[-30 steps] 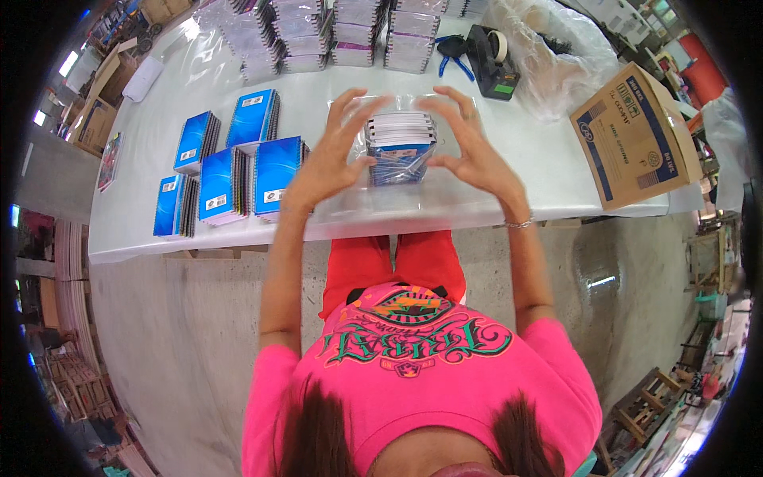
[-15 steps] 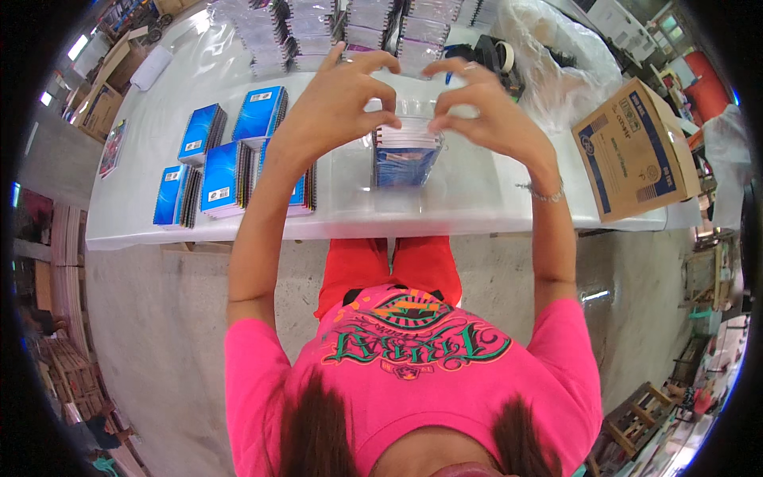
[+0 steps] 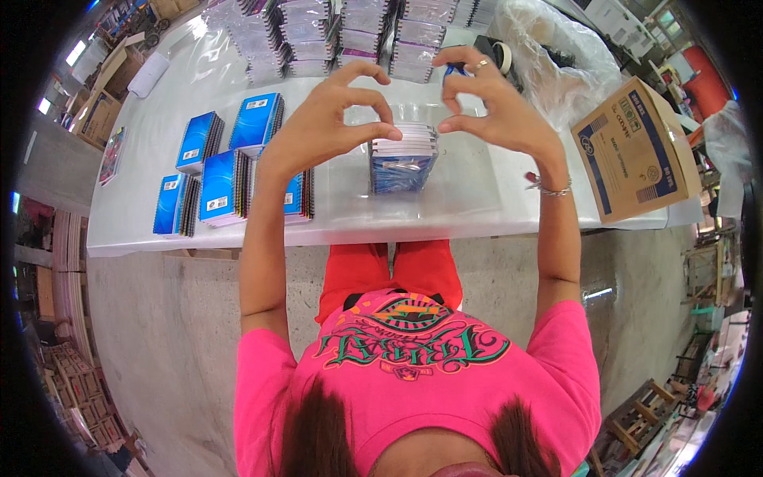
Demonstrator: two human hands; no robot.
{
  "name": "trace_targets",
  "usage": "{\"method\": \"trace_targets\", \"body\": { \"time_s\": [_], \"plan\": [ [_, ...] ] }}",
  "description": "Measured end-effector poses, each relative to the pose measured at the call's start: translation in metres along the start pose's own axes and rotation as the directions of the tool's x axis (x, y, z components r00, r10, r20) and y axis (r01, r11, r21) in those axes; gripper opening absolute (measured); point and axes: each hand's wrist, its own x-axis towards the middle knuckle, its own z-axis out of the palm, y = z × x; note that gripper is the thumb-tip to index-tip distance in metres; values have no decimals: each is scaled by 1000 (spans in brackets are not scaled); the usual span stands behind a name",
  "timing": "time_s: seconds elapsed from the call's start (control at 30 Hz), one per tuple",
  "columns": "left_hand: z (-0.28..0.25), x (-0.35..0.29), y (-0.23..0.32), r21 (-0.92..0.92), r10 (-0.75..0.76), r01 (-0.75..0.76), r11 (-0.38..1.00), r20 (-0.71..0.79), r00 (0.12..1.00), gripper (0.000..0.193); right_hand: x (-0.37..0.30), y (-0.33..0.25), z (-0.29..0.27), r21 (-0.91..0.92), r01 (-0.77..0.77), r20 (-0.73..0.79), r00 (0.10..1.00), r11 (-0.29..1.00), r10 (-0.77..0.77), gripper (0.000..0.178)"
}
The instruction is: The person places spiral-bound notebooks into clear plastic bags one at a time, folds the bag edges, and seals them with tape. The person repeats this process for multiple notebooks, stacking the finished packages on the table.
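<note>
An upright block of blue notebooks [image 3: 401, 175] with white page edges on top stands at the middle of the table's near side, inside a clear plastic bag [image 3: 417, 111]. My left hand [image 3: 338, 115] is at its upper left corner, thumb and a finger pinched together by the bag's mouth, index finger curved and raised. To the right, my right hand [image 3: 501, 107] mirrors it with thumb and a finger closed near the bag's other side, a ring on one finger. The thin film between my fingertips is hard to make out.
Several piles of blue spiral notebooks [image 3: 226, 187] lie at the left. Wrapped notebook stacks [image 3: 362, 36] line the far side. Crumpled clear plastic [image 3: 548, 71] and a tape roll [image 3: 503, 57] are at the back right. A cardboard box [image 3: 632, 155] sits on the white table's [image 3: 509, 207] right end.
My right hand has shifted slightly right and its thumb is now farther from the notebooks. My left hand has dropped a little, its thumb still by the top corner. The notebooks stay upright.
</note>
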Motion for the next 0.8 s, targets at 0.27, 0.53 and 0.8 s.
{"method": "trace_targets", "body": {
  "time_s": [0.27, 0.53, 0.8],
  "plan": [
    [6, 0, -10, 155, 56, -42, 987, -89, 994, 32, -7, 13, 9, -54, 51, 0, 999, 997, -51, 32],
    [82, -46, -38, -285, -112, -85, 955, -609, 785, 60, -81, 41, 104, 556, -76, -458, 803, 828, 381, 71],
    [123, -42, -37, 96, 73, -17, 995, -620, 781, 45, -61, 15, 150, 485, -115, -374, 869, 867, 324, 63]
  ]
}}
